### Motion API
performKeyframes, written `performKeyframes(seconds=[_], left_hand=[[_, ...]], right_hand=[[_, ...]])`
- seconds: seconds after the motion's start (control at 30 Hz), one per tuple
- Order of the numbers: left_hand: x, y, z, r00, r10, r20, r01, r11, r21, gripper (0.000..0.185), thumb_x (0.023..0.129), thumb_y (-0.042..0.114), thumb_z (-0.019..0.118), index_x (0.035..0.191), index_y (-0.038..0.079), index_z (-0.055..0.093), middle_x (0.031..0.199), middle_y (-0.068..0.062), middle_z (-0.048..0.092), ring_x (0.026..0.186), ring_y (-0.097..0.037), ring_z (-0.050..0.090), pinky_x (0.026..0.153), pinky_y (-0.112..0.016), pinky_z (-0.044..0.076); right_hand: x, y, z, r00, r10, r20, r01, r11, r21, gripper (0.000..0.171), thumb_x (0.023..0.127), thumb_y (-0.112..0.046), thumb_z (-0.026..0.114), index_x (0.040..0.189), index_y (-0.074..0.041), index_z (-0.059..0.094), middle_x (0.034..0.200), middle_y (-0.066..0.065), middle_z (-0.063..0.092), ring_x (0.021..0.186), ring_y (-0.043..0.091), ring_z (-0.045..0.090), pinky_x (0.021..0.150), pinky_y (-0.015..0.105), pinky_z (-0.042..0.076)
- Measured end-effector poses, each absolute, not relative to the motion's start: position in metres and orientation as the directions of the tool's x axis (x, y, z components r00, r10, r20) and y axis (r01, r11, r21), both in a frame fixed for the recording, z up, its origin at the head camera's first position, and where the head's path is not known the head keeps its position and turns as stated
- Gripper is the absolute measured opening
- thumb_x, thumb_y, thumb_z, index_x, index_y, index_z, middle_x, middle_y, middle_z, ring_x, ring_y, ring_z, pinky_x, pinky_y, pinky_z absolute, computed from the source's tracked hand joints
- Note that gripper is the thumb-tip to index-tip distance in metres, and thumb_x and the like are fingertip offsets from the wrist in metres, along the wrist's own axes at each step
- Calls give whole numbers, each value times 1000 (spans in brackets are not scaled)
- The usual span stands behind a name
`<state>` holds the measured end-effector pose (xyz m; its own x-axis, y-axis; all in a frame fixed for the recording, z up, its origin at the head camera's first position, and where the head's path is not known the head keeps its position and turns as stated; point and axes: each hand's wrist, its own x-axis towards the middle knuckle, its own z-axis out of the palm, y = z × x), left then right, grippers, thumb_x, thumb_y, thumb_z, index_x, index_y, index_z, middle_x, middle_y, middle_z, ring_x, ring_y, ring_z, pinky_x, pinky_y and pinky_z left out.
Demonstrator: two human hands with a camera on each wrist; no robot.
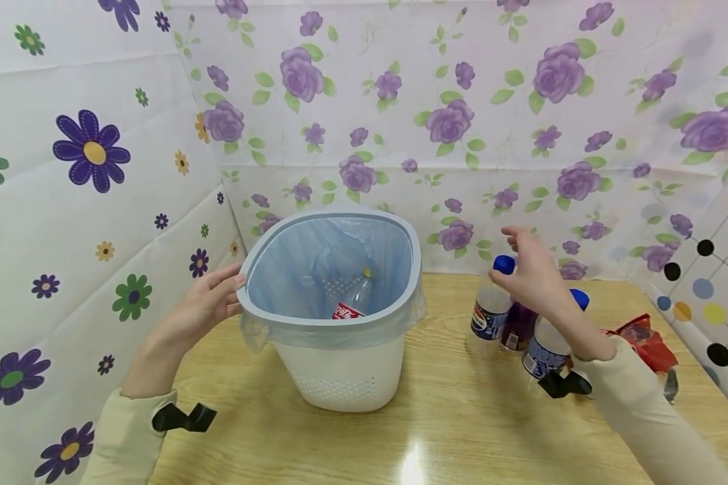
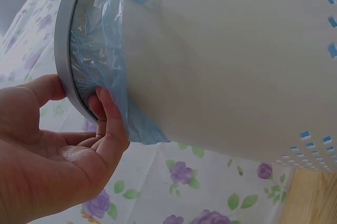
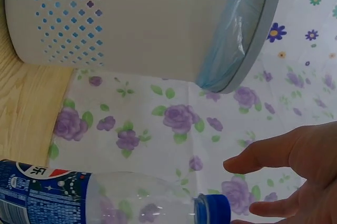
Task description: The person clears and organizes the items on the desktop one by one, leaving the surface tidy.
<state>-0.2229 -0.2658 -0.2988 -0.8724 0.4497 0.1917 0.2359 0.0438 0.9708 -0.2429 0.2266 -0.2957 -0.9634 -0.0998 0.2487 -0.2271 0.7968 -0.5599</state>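
A white bin [image 1: 346,367] with a grey rim and a blue plastic liner [image 1: 285,269] stands on the table. My left hand [image 1: 200,306] pinches the rim at its left side; the left wrist view shows the thumb on the rim and curled fingers at the liner's fold. Inside the bin lies a clear bottle [image 1: 359,296] with a red label and yellow cap. To the right, my right hand [image 1: 534,273] is spread just above a blue-capped clear bottle [image 1: 488,316] with a blue label, holding nothing. In the right wrist view its cap [image 3: 213,209] is near the fingers.
Beside that bottle stand a dark purple bottle [image 1: 518,329] and another blue-capped bottle [image 1: 546,347], partly hidden by my right forearm. Crumpled red packaging [image 1: 646,343] lies farther right. Flower-patterned sheets [image 1: 352,128] enclose the wooden table [image 1: 449,411] at the back and left.
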Motion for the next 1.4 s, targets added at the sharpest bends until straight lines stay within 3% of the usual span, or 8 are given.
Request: performKeyframes(seconds=[0.43, 0.73, 0.93, 1.17, 1.27, 1.4], left_hand=[[-223, -266, -301, -869, 450, 207, 253, 43, 967, 54, 105, 13, 37, 146, -17, 17, 120, 4, 64, 100, -8, 67, 86, -21, 54], [-223, -266, -301, -868, 453, 203, 246, 38, 969, 56, 105, 14, 36, 146, -17, 15, 121, 4, 63, 102, -8, 66, 87, -21, 54], [-224, -266, -302, -868, 451, 207, 248, 33, 968, 55, 105, 14, 37, 146, -16, 16, 121, 4, 63, 102, -8, 66, 87, -21, 54], [-224, -266, -303, -865, 454, 214, 252, 24, 967, 55, 105, 13, 37, 147, -16, 17, 123, 4, 63, 104, -9, 66, 87, -21, 54], [-224, -267, -303, -864, 455, 214, 252, 22, 968, 55, 105, 13, 36, 147, -16, 16, 123, 4, 63, 104, -9, 66, 87, -21, 54], [-224, -267, -303, -862, 457, 218, 256, 21, 966, 55, 105, 13, 36, 147, -16, 16, 124, 5, 63, 104, -8, 66, 87, -21, 54]], right_hand=[[-246, 228, -311, -971, -110, 214, -220, 768, -601, 77, 89, -14, 64, 150, -1, 19, 138, 30, 47, 121, 47, 51, 91, 56, 50], [-247, 228, -321, -970, -104, 221, -207, 829, -519, 69, 86, -19, 67, 144, 0, 34, 129, 32, 54, 97, 41, 64, 66, 39, 54], [-246, 227, -328, -976, -111, 186, -193, 835, -516, 64, 88, -25, 68, 140, -2, 39, 130, 29, 54, 109, 45, 60, 79, 51, 55], [-245, 227, -335, -977, -117, 181, -194, 846, -498, 66, 85, -33, 73, 134, -1, 43, 114, 27, 61, 96, 38, 62, 70, 43, 50], [-246, 226, -340, -973, -133, 190, -214, 828, -518, 65, 84, -33, 74, 130, 3, 47, 112, 28, 62, 97, 40, 61, 74, 48, 51], [-245, 225, -345, -974, -150, 173, -222, 797, -561, 67, 84, -34, 75, 132, 2, 46, 121, 30, 60, 111, 48, 57, 84, 58, 50]])
